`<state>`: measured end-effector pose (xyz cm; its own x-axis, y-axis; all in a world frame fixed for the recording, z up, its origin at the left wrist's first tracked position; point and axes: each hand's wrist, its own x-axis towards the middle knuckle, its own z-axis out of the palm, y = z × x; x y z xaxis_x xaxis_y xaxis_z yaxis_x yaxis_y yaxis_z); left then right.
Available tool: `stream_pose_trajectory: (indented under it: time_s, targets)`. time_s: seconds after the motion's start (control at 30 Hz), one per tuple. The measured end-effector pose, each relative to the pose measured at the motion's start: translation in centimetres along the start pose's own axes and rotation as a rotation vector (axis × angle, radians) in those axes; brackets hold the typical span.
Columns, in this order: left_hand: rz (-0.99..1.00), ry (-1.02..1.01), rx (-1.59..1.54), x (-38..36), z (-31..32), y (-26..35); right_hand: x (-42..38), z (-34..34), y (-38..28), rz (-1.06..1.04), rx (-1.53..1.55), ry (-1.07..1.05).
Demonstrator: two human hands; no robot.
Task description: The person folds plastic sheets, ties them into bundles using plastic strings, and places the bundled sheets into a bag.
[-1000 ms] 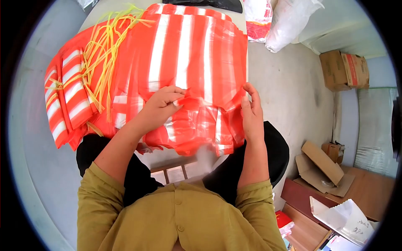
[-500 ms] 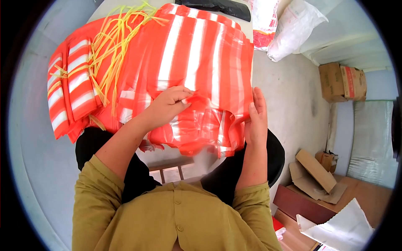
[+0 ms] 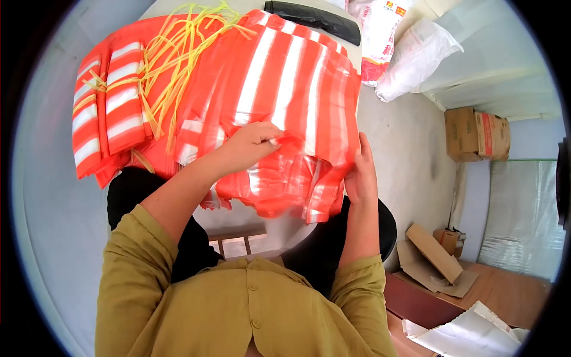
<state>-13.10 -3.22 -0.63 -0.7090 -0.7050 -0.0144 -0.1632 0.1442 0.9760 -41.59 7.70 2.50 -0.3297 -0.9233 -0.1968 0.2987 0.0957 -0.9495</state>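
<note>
A stack of red-and-white striped plastic bags [image 3: 279, 89] lies before me, its near ends hanging loose and crumpled over the table edge. My left hand [image 3: 256, 143] reaches across from the left and pinches a fold of the top plastic bag between thumb and fingers. At the right border of the stack, my right hand [image 3: 361, 172] holds the bag's edge, thumb on the near side and fingers stretched upward behind it. Folded bundles of the striped bags [image 3: 122, 101], bound with yellow ties, rest to the left. Loose yellow strips [image 3: 172, 65] are strewn between the bundles and the stack.
A black plastic roll [image 3: 315, 21] lies at the table's far edge. White sacks [image 3: 416, 59] stand on the floor beyond. To the right are a cardboard box [image 3: 476, 134], flattened cardboard [image 3: 431, 256] and a brown wooden surface [image 3: 505, 291]. My legs are under the table edge.
The view has shifted slightly. Both hands keep their hold on the plastic bag, and its loose near end has moved a little.
</note>
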Motion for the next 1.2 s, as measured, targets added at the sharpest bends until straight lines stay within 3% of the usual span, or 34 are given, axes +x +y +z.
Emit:
stream_pose_trajectory:
  time_s: [0.2,0.4,0.5,0.6,0.67,0.9,0.93,1.03,1.2]
  targets:
    - [0.055,0.023,0.050,-0.1,0.3,0.0,-5.3,0.4,-1.7,0.113,-0.320,0.040]
    - [0.162,-0.016,0.496,-0.2,1.7,-1.6,-10.8,-2.3,-1.1,0.156,-0.474,0.025]
    - [0.390,-0.007,0.718,-1.2,1.7,0.2,-10.9,-3.2,-1.8,0.133,-0.720,-0.044]
    - [0.462,0.030,0.863,-1.9,2.0,0.7,-9.6,-2.1,-3.2,0.104,-0.925,-0.146]
    - [0.407,-0.020,0.861,-2.1,1.9,1.3,-7.9,0.7,-5.2,0.125,-0.957,-0.202]
    - [0.458,0.013,0.861,-2.1,1.9,1.2,1.0,5.9,-2.7,-0.003,-0.871,-0.491]
    - [0.481,0.031,0.857,-2.0,1.9,1.0,1.2,6.7,-2.7,0.287,-0.687,-0.456]
    - [0.513,0.052,0.839,-1.9,1.7,0.6,2.7,6.0,-1.4,0.350,-0.528,-0.514]
    - [0.464,0.017,0.811,-1.9,1.6,1.1,2.8,6.0,-2.6,0.295,-0.557,-0.461]
